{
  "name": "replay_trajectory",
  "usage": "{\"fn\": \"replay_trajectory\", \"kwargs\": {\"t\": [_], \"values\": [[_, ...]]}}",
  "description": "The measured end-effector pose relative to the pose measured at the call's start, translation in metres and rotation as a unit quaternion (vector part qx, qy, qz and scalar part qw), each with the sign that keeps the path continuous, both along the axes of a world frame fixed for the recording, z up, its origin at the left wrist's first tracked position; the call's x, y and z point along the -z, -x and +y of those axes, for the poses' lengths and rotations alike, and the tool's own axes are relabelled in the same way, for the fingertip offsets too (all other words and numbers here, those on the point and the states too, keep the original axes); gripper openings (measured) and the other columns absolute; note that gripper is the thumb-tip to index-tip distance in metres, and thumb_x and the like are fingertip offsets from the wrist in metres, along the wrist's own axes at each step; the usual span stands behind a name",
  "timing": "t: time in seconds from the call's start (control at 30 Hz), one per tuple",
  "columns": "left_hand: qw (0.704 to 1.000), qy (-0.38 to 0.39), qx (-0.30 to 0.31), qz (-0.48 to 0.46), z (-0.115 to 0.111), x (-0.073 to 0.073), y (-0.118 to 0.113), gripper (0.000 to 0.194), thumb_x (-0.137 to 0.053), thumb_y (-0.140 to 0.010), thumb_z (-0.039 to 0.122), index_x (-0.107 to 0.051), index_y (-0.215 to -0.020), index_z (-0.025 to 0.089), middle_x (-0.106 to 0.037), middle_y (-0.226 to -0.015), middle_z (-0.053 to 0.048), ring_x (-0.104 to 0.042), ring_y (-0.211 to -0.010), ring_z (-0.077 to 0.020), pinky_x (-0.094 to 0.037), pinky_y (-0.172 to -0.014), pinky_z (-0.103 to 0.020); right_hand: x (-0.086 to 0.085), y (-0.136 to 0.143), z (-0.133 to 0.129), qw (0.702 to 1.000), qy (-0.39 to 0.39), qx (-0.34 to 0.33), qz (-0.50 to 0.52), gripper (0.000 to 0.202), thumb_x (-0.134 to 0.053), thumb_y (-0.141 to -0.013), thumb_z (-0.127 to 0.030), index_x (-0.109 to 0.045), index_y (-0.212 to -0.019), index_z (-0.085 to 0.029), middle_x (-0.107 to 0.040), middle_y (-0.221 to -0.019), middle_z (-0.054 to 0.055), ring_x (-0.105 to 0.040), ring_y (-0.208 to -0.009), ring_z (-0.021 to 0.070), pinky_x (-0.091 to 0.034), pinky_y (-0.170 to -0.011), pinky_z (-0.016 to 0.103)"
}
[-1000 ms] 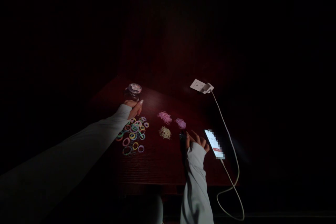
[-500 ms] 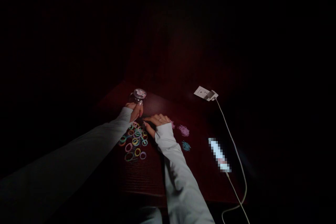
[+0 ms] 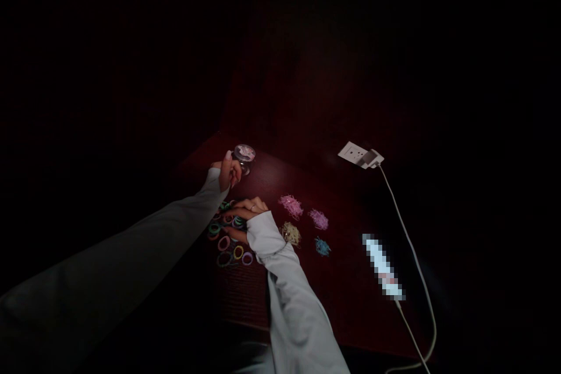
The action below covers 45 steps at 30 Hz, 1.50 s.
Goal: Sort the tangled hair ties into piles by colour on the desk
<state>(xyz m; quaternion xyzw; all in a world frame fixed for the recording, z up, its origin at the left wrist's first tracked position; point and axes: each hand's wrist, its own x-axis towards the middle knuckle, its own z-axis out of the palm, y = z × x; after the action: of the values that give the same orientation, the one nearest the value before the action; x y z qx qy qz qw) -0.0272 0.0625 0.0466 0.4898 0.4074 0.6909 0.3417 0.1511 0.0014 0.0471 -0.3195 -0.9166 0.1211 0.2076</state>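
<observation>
My left hand is closed beside a small clear jar with a patterned round lid. Its thumb points up and its fingers curl; anything inside them is hidden. Below it lies a loose pile of small coloured hair ties in green, pink, yellow and purple. Over the right part of this pile reaches my right hand, its fingers stretched out and its thumb apart. It wears a ring, and the fingertips are among the hair ties, partly covering them.
Small heaps of pink, purple, pale yellow and blue bands lie right of my right hand. A white power strip with a plugged-in charger and a cable run beside a pixelated device. Surroundings are dark.
My right hand has moved left onto the hair ties, uncovering the pink and pale yellow heaps. My left hand has shifted slightly up and left of the jar. The view has turned a little left.
</observation>
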Motion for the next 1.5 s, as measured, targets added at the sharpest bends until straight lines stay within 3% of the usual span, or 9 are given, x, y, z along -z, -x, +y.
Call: {"fn": "replay_trajectory", "kwargs": {"t": [0.2,0.43,0.73,0.93,1.23,1.37,1.5], "values": [[1.000,-0.007,0.003,0.003,-0.002,-0.001,-0.002,0.085,-0.030,-0.096,0.089,-0.051,-0.047,0.023,-0.040,-0.034,-0.002,-0.035,-0.032,-0.0109,-0.024,-0.039,-0.028,0.016,0.002,0.012,0.998,0.040,-0.026,0.043,0.018,-0.081,-0.096,-0.042,-0.086,-0.110,-0.032,-0.079,-0.108,0.004,-0.059,-0.103,0.0219,-0.049,-0.098,0.035],[1.000,-0.003,0.000,-0.005,-0.007,-0.005,-0.006,0.085,-0.034,-0.097,0.088,-0.053,-0.047,0.022,-0.040,-0.034,-0.001,-0.034,-0.032,-0.0100,-0.025,-0.040,-0.026,0.035,0.004,0.023,0.994,0.073,0.008,0.075,0.015,-0.084,-0.093,-0.041,-0.087,-0.102,-0.029,-0.079,-0.094,0.004,-0.060,-0.096,0.0225,-0.049,-0.092,0.036],[1.000,0.017,0.010,0.019,0.002,0.001,-0.003,0.087,-0.036,-0.088,0.096,-0.051,-0.044,0.023,-0.038,-0.032,-0.002,-0.032,-0.031,-0.0106,-0.023,-0.039,-0.028,0.019,0.007,0.011,0.989,0.083,0.040,0.119,0.016,-0.081,-0.096,-0.044,-0.085,-0.098,-0.029,-0.079,-0.092,0.003,-0.061,-0.094,0.0215,-0.048,-0.091,0.034],[1.000,0.011,0.007,0.012,-0.009,-0.002,-0.005,0.082,-0.039,-0.097,0.084,-0.054,-0.047,0.021,-0.040,-0.034,0.000,-0.035,-0.033,-0.0102,-0.027,-0.041,-0.026,0.012,0.007,0.010,0.980,0.085,0.079,0.159,0.016,-0.081,-0.096,-0.042,-0.085,-0.093,-0.026,-0.078,-0.090,0.003,-0.061,-0.087,0.0198,-0.048,-0.085,0.033],[1.000,-0.003,0.000,0.014,0.000,-0.001,-0.005,0.083,-0.040,-0.091,0.088,-0.052,-0.042,0.022,-0.040,-0.031,-0.002,-0.033,-0.030,-0.0099,-0.023,-0.038,-0.026,0.007,0.006,0.006,0.998,0.055,0.013,0.031,0.010,-0.084,-0.093,-0.039,-0.085,-0.097,-0.030,-0.080,-0.094,0.002,-0.061,-0.097,0.0224,-0.048,-0.092,0.036],[0.999,-0.006,0.025,0.035,0.000,-0.004,-0.005,0.083,-0.043,-0.088,0.090,-0.053,-0.043,0.022,-0.039,-0.031,-0.002,-0.034,-0.030,-0.0101,-0.024,-0.038,-0.027,0.005,0.005,0.004,0.998,0.055,0.004,0.020,0.013,-0.082,-0.096,-0.040,-0.085,-0.102,-0.029,-0.080,-0.101,0.003,-0.060,-0.098,0.0224,-0.047,-0.094,0.036],[1.000,-0.007,-0.006,0.019,-0.002,-0.006,-0.008,0.086,-0.039,-0.086,0.095,-0.050,-0.041,0.022,-0.035,-0.031,-0.002,-0.031,-0.030,-0.0095,-0.023,-0.038,-0.028,0.010,0.008,0.004,0.999,0.048,0.002,0.015,0.016,-0.082,-0.095,-0.042,-0.083,-0.098,-0.027,-0.079,-0.097,0.004,-0.059,-0.099,0.0228,-0.047,-0.094,0.036]]}}
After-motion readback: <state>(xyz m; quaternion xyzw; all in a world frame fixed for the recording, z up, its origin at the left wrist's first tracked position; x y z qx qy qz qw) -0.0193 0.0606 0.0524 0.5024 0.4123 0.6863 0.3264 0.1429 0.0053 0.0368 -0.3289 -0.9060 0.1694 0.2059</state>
